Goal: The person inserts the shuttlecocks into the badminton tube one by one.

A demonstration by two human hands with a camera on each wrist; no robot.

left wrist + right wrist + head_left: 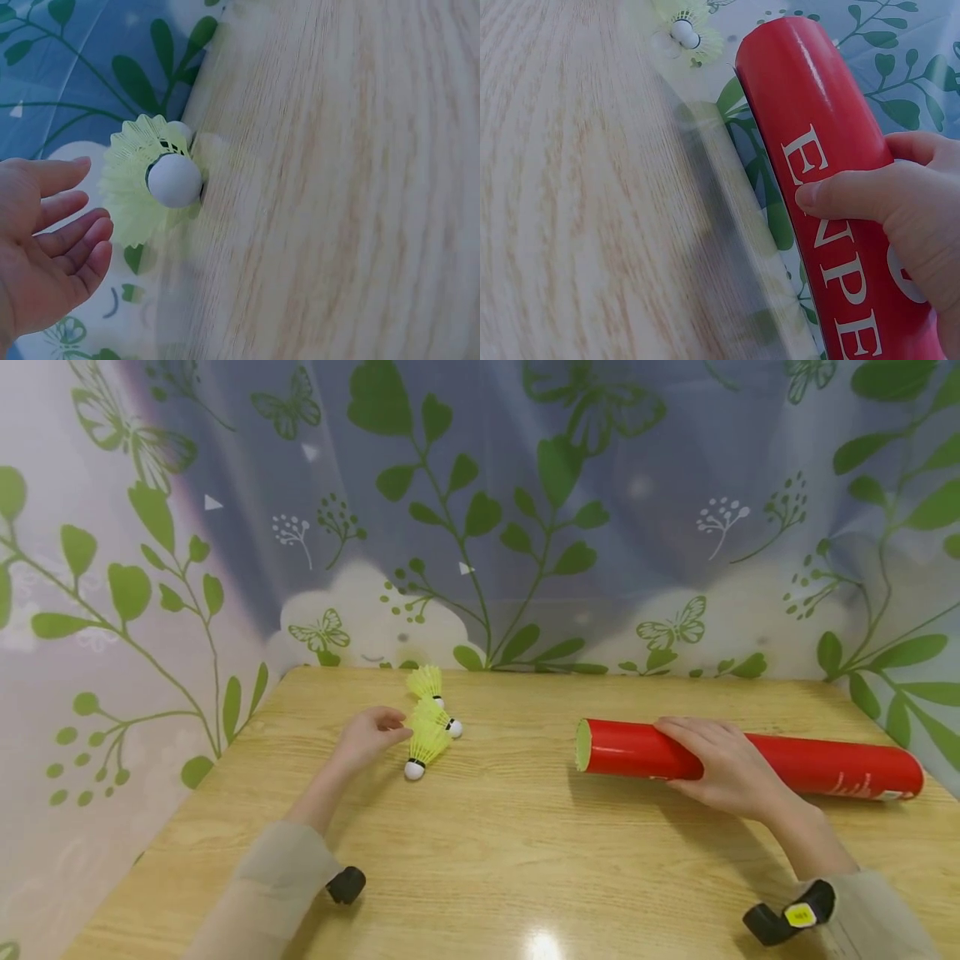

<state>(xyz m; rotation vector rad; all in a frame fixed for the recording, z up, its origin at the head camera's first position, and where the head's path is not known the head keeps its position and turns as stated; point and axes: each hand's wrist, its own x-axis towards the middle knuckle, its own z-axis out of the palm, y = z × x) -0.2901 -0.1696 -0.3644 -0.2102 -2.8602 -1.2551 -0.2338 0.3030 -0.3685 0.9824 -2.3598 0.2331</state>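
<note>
Three yellow shuttlecocks with white heads lie close together on the left of the table. The nearest shuttlecock (426, 745) points its head toward the front, the middle shuttlecock (442, 718) to the right, and the rear shuttlecock (426, 683) is partly covered. My left hand (369, 739) is just left of them, fingers loosely bent; in the left wrist view a small gap separates it from the shuttlecock (174, 180). On the right, my right hand (723, 764) grips a red shuttlecock tube (817, 764) from above. The tube's left end is uncapped. White letters mark the tube (810, 90) beside the thumb.
A light wood-grain table (510, 835) spans the space below both hands. Behind it hangs a curtain (630, 527) printed with green leaves and butterflies, meeting the table's back edge. Dark wrist-camera mounts (347, 885) sit at both sleeves.
</note>
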